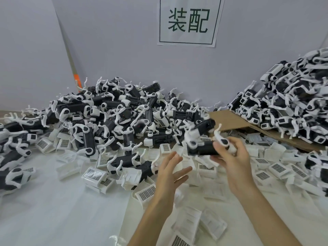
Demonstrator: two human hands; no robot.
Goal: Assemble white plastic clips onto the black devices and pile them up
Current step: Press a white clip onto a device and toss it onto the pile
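My right hand (232, 157) grips a black device (202, 148) with white parts at its ends, lifted above the table. A second black device (204, 126) appears blurred just above it, apparently in the air. My left hand (173, 170) is open with straight fingers, just left of and below the held device, holding nothing. Loose white plastic clips (94, 174) with grid labels lie scattered on the white table (53, 210) under and around both hands.
A large pile of black-and-white devices (110, 114) fills the left and middle by the wall. A second, taller pile (292, 100) rises at the right on a brown cardboard sheet (230, 119). A paper sign (188, 20) hangs on the grey wall.
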